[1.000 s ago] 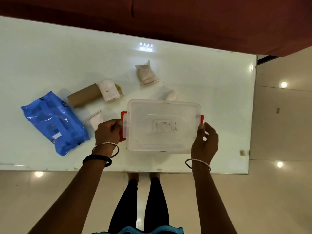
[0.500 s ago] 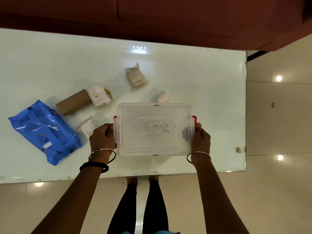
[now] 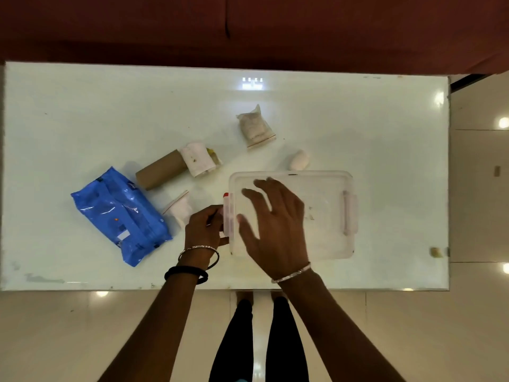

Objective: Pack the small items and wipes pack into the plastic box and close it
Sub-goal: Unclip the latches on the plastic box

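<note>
Half a second back I had both hands clamped on the short ends of the box (image 3: 316,216); now my right hand (image 3: 275,230) has left the right end and come across the lid, fingers (image 3: 256,199) spread and released, grasping nothing, hovering over or just touching the left half of the lid, I cannot tell which. The right clasp (image 3: 349,213) is bare and looks flipped up. My left hand (image 3: 203,230) stays at the left end, fingers clenched around the left clasp (image 3: 228,213), which I judge is being pulled free. So the box is being opened, and packing has not begun: the lid sits on it, near the front edge of the counter (image 3: 385,133). Everything to be packed lies outside: the blue wipes pack (image 3: 118,213) well to the left, a cardboard tube (image 3: 161,172) with a white wrap at one end, a small zip bag (image 3: 179,208) just beside my left hand, a filled pouch (image 3: 256,128) farther back, and a white lump (image 3: 298,160) just behind the box. Next I expect to lift the lid clear; the slick counter may let the box slide.
</note>
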